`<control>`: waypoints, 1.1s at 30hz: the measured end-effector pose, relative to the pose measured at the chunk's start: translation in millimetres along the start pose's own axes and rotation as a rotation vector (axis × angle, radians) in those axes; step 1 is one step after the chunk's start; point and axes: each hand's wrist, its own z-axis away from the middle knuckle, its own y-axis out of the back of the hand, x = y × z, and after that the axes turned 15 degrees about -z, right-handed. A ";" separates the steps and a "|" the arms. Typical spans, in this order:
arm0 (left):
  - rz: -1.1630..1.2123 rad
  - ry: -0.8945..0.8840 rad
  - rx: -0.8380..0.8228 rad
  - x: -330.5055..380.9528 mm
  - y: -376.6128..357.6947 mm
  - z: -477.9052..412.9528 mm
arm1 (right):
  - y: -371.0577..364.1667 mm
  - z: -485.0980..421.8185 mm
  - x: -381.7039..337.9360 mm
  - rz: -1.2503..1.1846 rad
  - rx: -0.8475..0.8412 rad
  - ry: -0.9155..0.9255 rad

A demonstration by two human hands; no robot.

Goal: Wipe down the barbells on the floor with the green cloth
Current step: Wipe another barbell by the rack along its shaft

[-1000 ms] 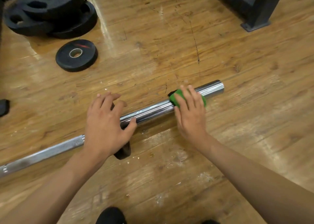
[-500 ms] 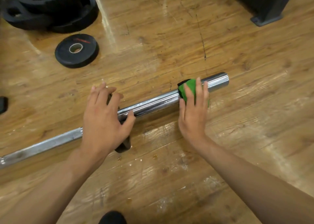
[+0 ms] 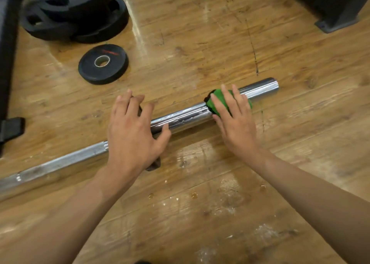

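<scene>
The folded green cloth lay on the thick sleeve of the long chrome steel barbell, just right of frame centre. The right hand pressed it flat, fingers straight and slightly apart. The left hand, fingers splayed, steadied the bar at its dark collar. Wiping the sleeve seemed the step in hand. The next move probably called for sliding the cloth along and rolling the bar. Red print on the small black weight plate, upper left, was unreadable.

No wording or number can be read at this moment. A small black weight plate carries a streak of red print on its upper face, too blurred to make out as letters or figures.
</scene>
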 end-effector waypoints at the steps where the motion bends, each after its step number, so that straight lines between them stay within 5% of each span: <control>1: 0.001 -0.005 -0.001 -0.9 -0.9 -1.9 | 5.4 -3.7 12.0 0.016 -0.031 0.058; 9: 0.012 0.030 0.009 -0.6 -4.9 -5.6 | 13.7 -32.7 27.0 0.018 0.406 -0.489; 11: 0.001 0.029 0.014 2.6 -2.0 -0.8 | -4.8 -29.6 -3.8 0.006 0.364 -0.431; 16: -0.035 -0.022 -0.040 6.1 9.8 18.8 | 6.6 -9.4 5.4 0.066 -0.027 0.143; 23: 0.062 -0.013 -0.067 24.4 26.2 60.9 | 34.8 0.4 7.4 0.104 0.322 -0.422; 27: 0.148 0.016 -0.082 30.3 43.5 76.8 | 7.9 9.4 -58.4 0.010 0.177 -0.257; 30: 0.166 0.006 -0.141 10.6 50.1 59.9 | 26.8 20.6 -43.8 0.034 -0.011 -0.040; 33: 0.179 -0.074 -0.324 -11.8 44.4 42.2 | 52.7 24.7 -13.6 0.079 -0.009 -0.108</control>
